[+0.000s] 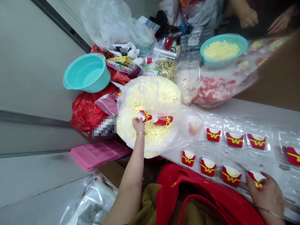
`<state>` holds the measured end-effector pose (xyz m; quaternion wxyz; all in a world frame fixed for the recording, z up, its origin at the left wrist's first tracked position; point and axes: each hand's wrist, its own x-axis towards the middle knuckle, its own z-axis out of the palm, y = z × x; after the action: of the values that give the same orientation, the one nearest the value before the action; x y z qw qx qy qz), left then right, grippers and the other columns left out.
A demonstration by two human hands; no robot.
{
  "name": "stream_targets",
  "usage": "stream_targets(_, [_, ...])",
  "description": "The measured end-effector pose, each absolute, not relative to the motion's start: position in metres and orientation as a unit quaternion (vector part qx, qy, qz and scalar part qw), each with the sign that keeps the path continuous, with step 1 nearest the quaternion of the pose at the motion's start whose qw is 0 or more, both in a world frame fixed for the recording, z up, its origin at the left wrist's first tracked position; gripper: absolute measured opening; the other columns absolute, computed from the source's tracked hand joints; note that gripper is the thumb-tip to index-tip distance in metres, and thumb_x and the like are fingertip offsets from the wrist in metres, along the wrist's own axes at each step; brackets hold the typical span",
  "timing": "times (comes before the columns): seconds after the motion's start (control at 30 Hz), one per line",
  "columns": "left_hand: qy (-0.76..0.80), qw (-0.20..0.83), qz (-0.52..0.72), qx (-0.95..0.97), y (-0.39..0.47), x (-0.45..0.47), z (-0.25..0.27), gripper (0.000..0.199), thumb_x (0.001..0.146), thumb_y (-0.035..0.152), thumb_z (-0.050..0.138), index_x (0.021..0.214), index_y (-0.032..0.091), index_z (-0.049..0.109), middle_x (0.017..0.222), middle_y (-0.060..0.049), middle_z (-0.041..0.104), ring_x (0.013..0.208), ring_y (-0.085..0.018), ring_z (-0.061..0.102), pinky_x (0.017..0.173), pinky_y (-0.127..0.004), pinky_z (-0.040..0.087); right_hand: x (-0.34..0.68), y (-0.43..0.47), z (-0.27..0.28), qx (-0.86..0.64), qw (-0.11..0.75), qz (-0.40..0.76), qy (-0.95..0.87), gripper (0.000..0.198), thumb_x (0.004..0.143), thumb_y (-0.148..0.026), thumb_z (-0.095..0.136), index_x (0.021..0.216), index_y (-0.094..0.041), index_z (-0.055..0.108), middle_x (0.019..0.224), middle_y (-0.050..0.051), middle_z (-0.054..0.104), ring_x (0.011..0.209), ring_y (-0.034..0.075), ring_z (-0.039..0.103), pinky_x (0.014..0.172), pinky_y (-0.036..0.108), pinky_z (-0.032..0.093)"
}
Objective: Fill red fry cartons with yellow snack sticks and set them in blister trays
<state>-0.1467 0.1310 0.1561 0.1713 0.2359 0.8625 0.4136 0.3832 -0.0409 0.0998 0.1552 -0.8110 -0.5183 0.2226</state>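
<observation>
My left hand [138,125] pinches a small red fry box [147,117] with a yellow zigzag, over a big clear plastic bag [127,93] of pale yellow sticks. A stack of the same red boxes [164,120] lies in that bag, just right of the hand. At the lower right, my right hand [269,192] has its fingers around another red fry box [254,176] on the table. More red fry boxes [208,167] stand in two rows on clear plastic trays [217,150], with something pale in their openings.
A turquoise basin [86,73] rests on red bags at the left. Another turquoise bowl [223,50] holds yellow sticks. Nearby lie a bag of red and white pieces [213,90] and a pink plastic lid [98,153]. Another person's hands [249,19] show at the upper right, behind a brown panel [274,81].
</observation>
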Motion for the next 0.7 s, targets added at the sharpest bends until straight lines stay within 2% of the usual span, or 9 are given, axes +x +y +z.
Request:
stream_targets(0.13, [0.774, 0.287, 0.520, 0.219, 0.089, -0.116, 0.162, 0.022, 0.074, 0.033, 0.055, 0.084, 0.019, 0.041, 0.066, 0.006, 0.046, 0.050, -0.006, 0.046, 0.044, -0.017, 0.039, 0.299, 0.001, 0.156, -0.659, 0.190, 0.430, -0.587, 0.045, 0.077, -0.059, 0.050, 0.110, -0.029, 0.055, 0.090, 0.010, 0.062, 0.080, 0.028, 0.062, 0.069, 0.043, 0.053])
stream_targets(0.17, [0.741, 0.354, 0.513, 0.251, 0.077, -0.098, 0.164, 0.025, 0.071, 0.033, 0.060, 0.083, 0.019, 0.043, 0.064, 0.006, 0.045, 0.048, -0.006, 0.044, 0.042, -0.016, 0.037, 0.273, 0.013, 0.165, -0.606, 0.189, 0.448, -0.630, 0.049, 0.079, -0.057, 0.052, 0.118, -0.028, 0.052, 0.105, 0.010, 0.060, 0.094, 0.029, 0.060, 0.077, 0.044, 0.052])
stream_targets(0.23, [0.680, 0.477, 0.450, 0.328, 0.054, -0.058, 0.168, 0.027, 0.070, 0.035, 0.064, 0.080, 0.019, 0.045, 0.060, 0.007, 0.045, 0.046, -0.005, 0.042, 0.042, -0.016, 0.036, 0.222, 0.032, 0.177, -0.520, 0.219, 0.403, -0.720, 0.079, 0.074, -0.056, 0.060, 0.139, -0.023, 0.031, 0.135, 0.013, 0.044, 0.121, 0.033, 0.044, 0.097, 0.051, 0.042])
stream_targets(0.27, [0.658, 0.515, 0.417, 0.357, 0.045, -0.040, 0.171, 0.027, 0.071, 0.036, 0.065, 0.080, 0.019, 0.046, 0.059, 0.007, 0.046, 0.046, -0.005, 0.042, 0.043, -0.016, 0.036, 0.199, 0.040, 0.179, -0.490, 0.224, 0.383, -0.750, 0.093, 0.071, -0.054, 0.064, 0.144, -0.020, 0.019, 0.141, 0.015, 0.036, 0.126, 0.035, 0.037, 0.102, 0.053, 0.036])
stream_targets(0.33, [0.623, 0.557, 0.346, 0.426, 0.035, -0.019, 0.176, 0.023, 0.076, 0.037, 0.061, 0.082, 0.019, 0.049, 0.064, 0.004, 0.051, 0.054, -0.007, 0.048, 0.050, -0.018, 0.041, 0.164, 0.049, 0.177, -0.459, 0.226, 0.378, -0.771, 0.100, 0.071, -0.048, 0.065, 0.146, -0.017, 0.006, 0.140, 0.017, 0.036, 0.125, 0.034, 0.039, 0.101, 0.052, 0.037])
stream_targets(0.4, [0.606, 0.550, 0.272, 0.506, 0.036, -0.025, 0.179, 0.018, 0.083, 0.036, 0.052, 0.086, 0.019, 0.053, 0.073, 0.001, 0.056, 0.064, -0.010, 0.054, 0.059, -0.021, 0.045, 0.144, 0.050, 0.169, -0.466, 0.224, 0.393, -0.760, 0.099, 0.071, -0.044, 0.065, 0.145, -0.016, 0.006, 0.134, 0.018, 0.042, 0.118, 0.033, 0.047, 0.096, 0.049, 0.042])
stream_targets(0.47, [0.635, 0.471, 0.191, 0.582, 0.046, -0.054, 0.177, 0.015, 0.087, 0.029, 0.045, 0.093, 0.019, 0.055, 0.084, -0.003, 0.059, 0.077, -0.014, 0.057, 0.070, -0.026, 0.048, 0.138, 0.046, 0.160, -0.486, 0.217, 0.415, -0.738, 0.097, 0.068, -0.045, 0.066, 0.143, -0.016, 0.011, 0.129, 0.018, 0.045, 0.112, 0.032, 0.052, 0.092, 0.047, 0.046])
stream_targets(0.57, [0.729, 0.288, 0.030, 0.621, 0.062, -0.109, 0.163, 0.026, 0.079, 0.013, 0.048, 0.103, 0.017, 0.055, 0.106, -0.010, 0.056, 0.100, -0.023, 0.054, 0.086, -0.036, 0.044, 0.141, 0.035, 0.152, -0.503, 0.204, 0.445, -0.713, 0.094, 0.065, -0.047, 0.069, 0.138, -0.017, 0.017, 0.127, 0.017, 0.044, 0.109, 0.031, 0.053, 0.090, 0.044, 0.047])
stream_targets(0.7, [0.756, 0.269, -0.067, 0.592, 0.075, -0.143, 0.134, 0.034, 0.071, 0.009, 0.054, 0.104, 0.017, 0.054, 0.115, -0.013, 0.050, 0.104, -0.025, 0.052, 0.087, -0.038, 0.043, 0.143, 0.030, 0.149, -0.494, 0.199, 0.457, -0.712, 0.083, 0.065, -0.049, 0.069, 0.131, -0.019, 0.028, 0.123, 0.014, 0.046, 0.112, 0.029, 0.050, 0.095, 0.044, 0.044])
